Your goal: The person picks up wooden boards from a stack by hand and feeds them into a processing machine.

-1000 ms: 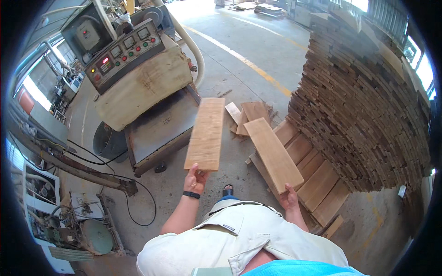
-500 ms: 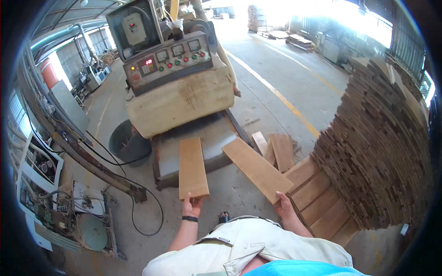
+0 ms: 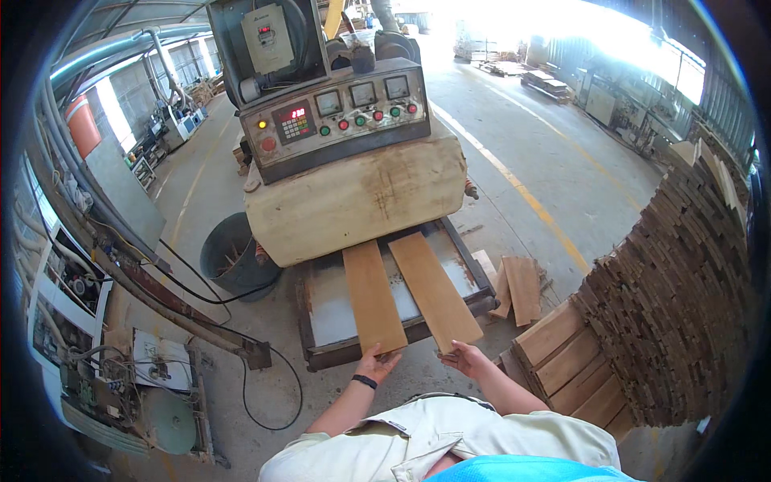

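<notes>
Two flat wooden boards lie side by side on the metal feed table (image 3: 325, 309) of a planer-like machine (image 3: 353, 193). My left hand (image 3: 377, 365) grips the near end of the left board (image 3: 372, 293), thumb on top and fingers beneath. The far end of that board reaches the machine's cream hood. My right hand (image 3: 466, 358) holds the near end of the right board (image 3: 434, 291) in the same way, fingers partly hidden under it. This board's far end also lies close to the hood. Both near ends overhang the table's front edge.
A control panel (image 3: 337, 120) with buttons and gauges tops the machine. To the right, a tall stack of boards (image 3: 666, 313) curves up beside several flat boards (image 3: 570, 361); loose offcuts (image 3: 522, 289) lie nearby. At left stand a dark bin (image 3: 237, 257) and a floor cable (image 3: 297, 386).
The right board has swung left and forward onto the table, beside the left one. The left board has moved forward to the hood. My view has shifted toward the machine.
</notes>
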The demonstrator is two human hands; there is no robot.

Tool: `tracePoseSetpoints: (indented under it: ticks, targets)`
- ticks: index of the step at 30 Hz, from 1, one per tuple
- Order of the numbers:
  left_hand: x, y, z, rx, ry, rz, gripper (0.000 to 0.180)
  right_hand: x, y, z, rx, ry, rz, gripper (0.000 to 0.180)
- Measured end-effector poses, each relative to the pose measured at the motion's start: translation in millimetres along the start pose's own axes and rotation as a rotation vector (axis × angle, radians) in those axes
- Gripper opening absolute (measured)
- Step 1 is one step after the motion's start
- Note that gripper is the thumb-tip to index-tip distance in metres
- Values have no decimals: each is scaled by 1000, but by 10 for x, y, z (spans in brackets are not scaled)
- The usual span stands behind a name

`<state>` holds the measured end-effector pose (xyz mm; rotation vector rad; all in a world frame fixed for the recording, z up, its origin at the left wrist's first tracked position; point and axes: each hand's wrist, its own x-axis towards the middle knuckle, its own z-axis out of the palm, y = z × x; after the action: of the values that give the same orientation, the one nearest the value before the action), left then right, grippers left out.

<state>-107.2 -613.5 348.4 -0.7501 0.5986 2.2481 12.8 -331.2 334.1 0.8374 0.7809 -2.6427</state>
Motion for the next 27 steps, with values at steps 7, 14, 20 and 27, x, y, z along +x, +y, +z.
tracePoseSetpoints:
  ticks: [7, 14, 20, 27]
  targets:
    - [152, -24, 47, 24, 108, -5, 44, 42, -163, 123, -182, 39, -34, 39]
    - [175, -133, 251, -103, 155, 81, 34, 60, -505, 160, -41, 21, 26, 45]
    - [231, -175, 390, -145, 119, 139, 43, 255, -663, 174, -56, -71, 2, 48]
    - [463, -46, 626, -119, 73, 187, 40, 694, -919, 446, 10, -83, 23, 45]
